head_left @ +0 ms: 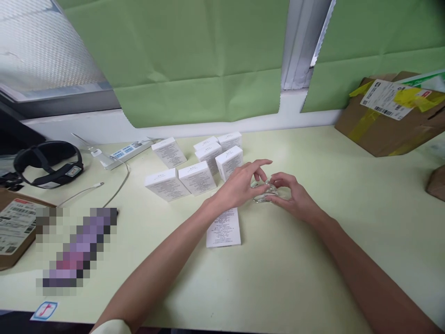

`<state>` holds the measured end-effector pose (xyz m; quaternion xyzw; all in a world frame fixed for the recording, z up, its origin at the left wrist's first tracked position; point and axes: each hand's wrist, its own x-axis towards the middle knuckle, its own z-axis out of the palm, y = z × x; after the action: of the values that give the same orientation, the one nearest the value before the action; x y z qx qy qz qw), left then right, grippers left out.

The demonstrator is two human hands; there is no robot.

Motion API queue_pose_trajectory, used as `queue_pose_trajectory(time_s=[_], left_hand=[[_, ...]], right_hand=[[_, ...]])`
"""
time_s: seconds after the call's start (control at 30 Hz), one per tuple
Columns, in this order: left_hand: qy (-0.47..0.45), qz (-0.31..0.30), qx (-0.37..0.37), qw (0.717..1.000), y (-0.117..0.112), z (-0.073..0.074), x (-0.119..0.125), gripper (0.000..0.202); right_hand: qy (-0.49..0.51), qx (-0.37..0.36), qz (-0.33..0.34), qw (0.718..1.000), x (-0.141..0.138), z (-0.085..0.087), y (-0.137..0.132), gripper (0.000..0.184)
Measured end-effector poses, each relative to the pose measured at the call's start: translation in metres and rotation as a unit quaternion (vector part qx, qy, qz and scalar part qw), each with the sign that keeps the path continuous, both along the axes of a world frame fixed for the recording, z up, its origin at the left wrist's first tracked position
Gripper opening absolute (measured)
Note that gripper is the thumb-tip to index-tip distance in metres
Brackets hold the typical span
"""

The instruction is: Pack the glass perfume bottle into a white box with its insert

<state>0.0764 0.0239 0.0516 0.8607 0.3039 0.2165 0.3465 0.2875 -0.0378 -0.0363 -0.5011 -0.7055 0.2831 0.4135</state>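
Clear plastic piece [264, 191], pinched between both sets of fingertips just above the table [313, 278]. My left hand [239, 185] and right hand [292, 197] clamp it from either side; I judge it mid-handling, needing a steady two-handed grip next. Beyond the fingers: seven white boxes [196, 177] (one more, flat [223, 227], under my left wrist).

A small clear item [264, 192] between the left hand [239, 184] and right hand [292, 197] is mostly covered by fingers and unidentifiable. At eight o'clock, something on the table [313, 278] is pixelated. At two o'clock, the cardboard box [389, 125] is cropped.
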Motion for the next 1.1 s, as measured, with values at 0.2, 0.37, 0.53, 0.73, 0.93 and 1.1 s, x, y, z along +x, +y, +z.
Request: queue_pose_trajectory(time_s=[0.2, 0.37, 0.53, 0.73, 0.93, 1.1], left_hand=[[0.02, 0.007, 0.023, 1.0, 0.001, 0.0, -0.001, 0.045], [0.105, -0.041, 0.142, 0.983, -0.002, 0.017, -0.013, 0.039], [0.223, -0.078, 0.184, 0.954, -0.011, 0.037, -0.024, 0.038], [0.247, -0.089, 0.14, 0.955, -0.015, 0.037, -0.023, 0.042], [0.286, -0.073, 0.131, 0.946, -0.015, 0.037, -0.023, 0.048], [0.301, -0.065, 0.133, 0.942, -0.014, 0.039, -0.023, 0.046]], right_hand=[[-0.056, 0.049, 0.0, 0.997, -0.001, -0.001, -0.001, 0.043], [-0.065, 0.098, 0.003, 0.993, -0.002, -0.003, 0.0, 0.039], [-0.09, 0.158, -0.028, 0.983, -0.005, -0.006, 0.001, 0.038], [-0.076, 0.154, -0.039, 0.984, -0.007, -0.01, 0.0, 0.033], [-0.076, 0.139, -0.06, 0.985, -0.007, -0.012, -0.001, 0.031], [-0.069, 0.113, -0.084, 0.988, -0.007, -0.012, -0.002, 0.027]])
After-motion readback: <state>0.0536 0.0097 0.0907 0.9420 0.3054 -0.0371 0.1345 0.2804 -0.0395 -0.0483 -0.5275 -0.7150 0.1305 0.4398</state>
